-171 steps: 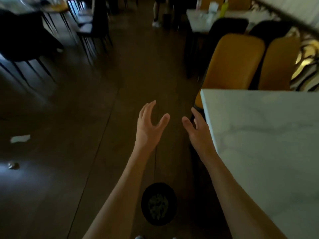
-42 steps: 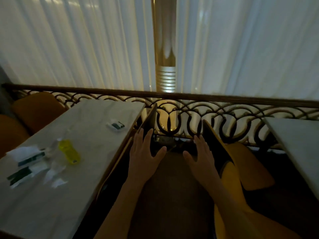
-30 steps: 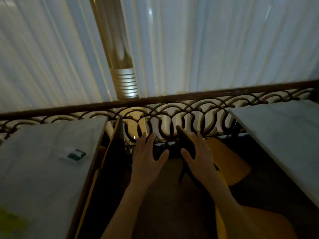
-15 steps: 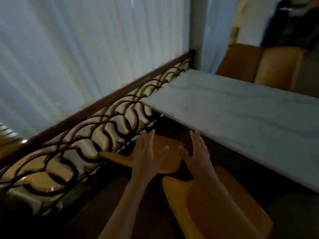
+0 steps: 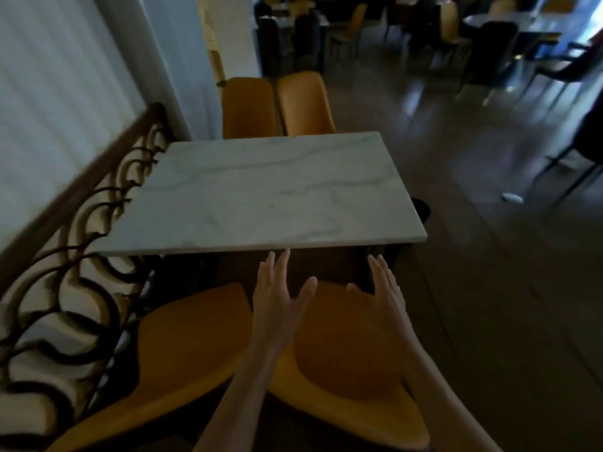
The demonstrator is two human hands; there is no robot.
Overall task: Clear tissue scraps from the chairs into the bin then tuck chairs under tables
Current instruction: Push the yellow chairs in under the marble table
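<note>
Left hand [image 5: 280,295] and right hand [image 5: 381,290] splayed, holding nothing, above mustard-yellow moulded chair [image 5: 346,363] at lower centre. Hard shove risks its back striking white marble-topped table [image 5: 261,194]; white scrap [image 5: 512,198] at right floor easily missed

A dark wooden handrail [image 5: 81,177] tops a scrolled iron railing [image 5: 65,305] that runs along the left side, and pale pleated curtains [image 5: 55,76] hang behind it. The floor [image 5: 489,305] is dark, glossy wood planking that catches blurred reflections of light on the right. A white column [image 5: 235,31] stands at the far end of the curtains.
</note>
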